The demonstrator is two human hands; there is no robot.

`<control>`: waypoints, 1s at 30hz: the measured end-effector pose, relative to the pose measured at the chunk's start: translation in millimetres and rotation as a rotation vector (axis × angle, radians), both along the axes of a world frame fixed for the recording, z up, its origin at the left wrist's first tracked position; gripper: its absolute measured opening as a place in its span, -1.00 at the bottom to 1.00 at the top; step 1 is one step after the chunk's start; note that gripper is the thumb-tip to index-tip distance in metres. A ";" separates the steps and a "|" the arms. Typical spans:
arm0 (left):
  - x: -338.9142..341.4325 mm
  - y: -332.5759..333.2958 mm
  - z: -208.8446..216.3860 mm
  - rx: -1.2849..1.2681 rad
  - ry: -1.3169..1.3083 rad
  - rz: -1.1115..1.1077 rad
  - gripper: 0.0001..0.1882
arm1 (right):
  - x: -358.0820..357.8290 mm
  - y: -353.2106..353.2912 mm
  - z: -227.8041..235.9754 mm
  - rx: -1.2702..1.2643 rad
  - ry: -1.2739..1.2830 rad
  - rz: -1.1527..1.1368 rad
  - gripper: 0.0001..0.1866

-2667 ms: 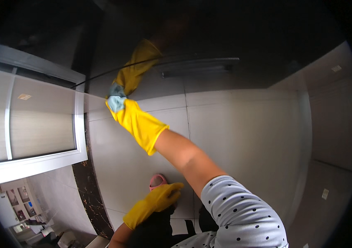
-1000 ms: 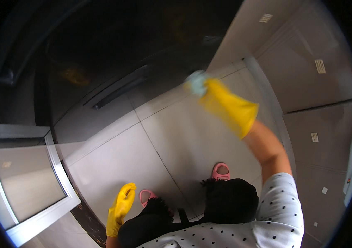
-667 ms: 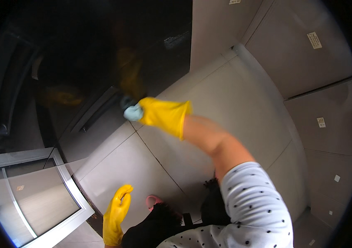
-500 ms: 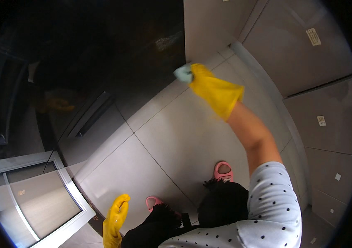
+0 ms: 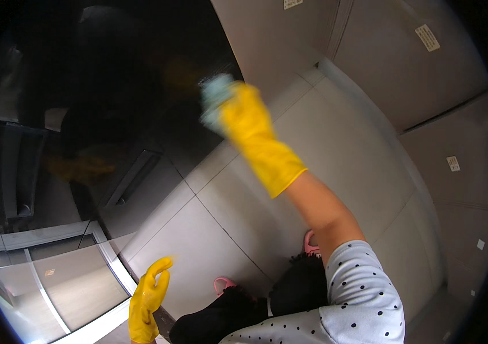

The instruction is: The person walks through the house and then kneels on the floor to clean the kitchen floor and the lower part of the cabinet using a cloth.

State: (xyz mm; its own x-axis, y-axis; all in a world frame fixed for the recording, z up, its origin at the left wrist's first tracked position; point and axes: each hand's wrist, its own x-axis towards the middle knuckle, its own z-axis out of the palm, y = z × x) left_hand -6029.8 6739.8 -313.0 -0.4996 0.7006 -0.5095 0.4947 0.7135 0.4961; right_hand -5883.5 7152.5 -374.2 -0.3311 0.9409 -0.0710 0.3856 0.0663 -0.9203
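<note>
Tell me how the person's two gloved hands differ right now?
The right hand is raised against the dark glossy wall panel and presses a pale blue cloth to it; the left hand hangs low and holds nothing. The right hand looks blurred, the left hand sharp with fingers open. Both wear yellow rubber gloves.

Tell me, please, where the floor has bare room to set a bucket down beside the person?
The pale tiled floor lies bare between the right hand with its cloth and the grey wall panels. Another free patch lies between the left hand and the pink slippers. Around the feet it is crowded.
</note>
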 end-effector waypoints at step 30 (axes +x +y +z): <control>64.3 151.9 -4.2 0.569 -1.018 0.754 -0.68 | 72.2 -129.6 47.1 0.257 0.236 0.468 -0.34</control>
State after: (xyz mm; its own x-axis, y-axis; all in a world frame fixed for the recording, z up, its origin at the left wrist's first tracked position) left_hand -5965.5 6891.7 -317.2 -0.4310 0.6628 -0.6123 -0.6662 0.2239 0.7113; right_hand -5811.4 7022.9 -327.1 -0.6947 0.6683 0.2660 0.0482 0.4123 -0.9098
